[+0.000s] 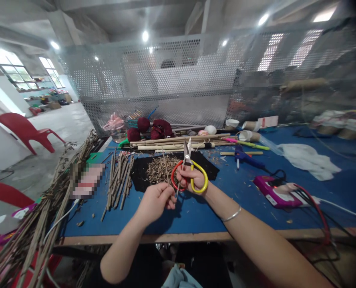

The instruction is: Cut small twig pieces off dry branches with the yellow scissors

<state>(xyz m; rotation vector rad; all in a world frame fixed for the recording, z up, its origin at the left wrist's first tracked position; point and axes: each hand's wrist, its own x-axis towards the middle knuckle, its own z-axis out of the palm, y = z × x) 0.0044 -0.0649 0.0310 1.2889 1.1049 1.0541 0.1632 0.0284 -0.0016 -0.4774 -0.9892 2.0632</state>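
My right hand (195,179) is closed around a pair of scissors (188,161) with one red and one yellow handle loop. Their blades point away from me and stand slightly apart. Just left of it, my left hand (156,201) pinches a thin dry twig (165,166), which rises above the fingers. Behind both hands a heap of dry brown scraps (158,170) lies on a black sheet (140,181). Cut twigs (117,182) lie in a loose row to the left of my left hand.
Long dry stalks (50,200) lean across the table's left edge. Bamboo sticks (171,145) and dark red yarn balls (158,129) lie at the back. A blue glue gun (248,159), purple power strip (275,192), cables and white plastic (311,160) occupy the right.
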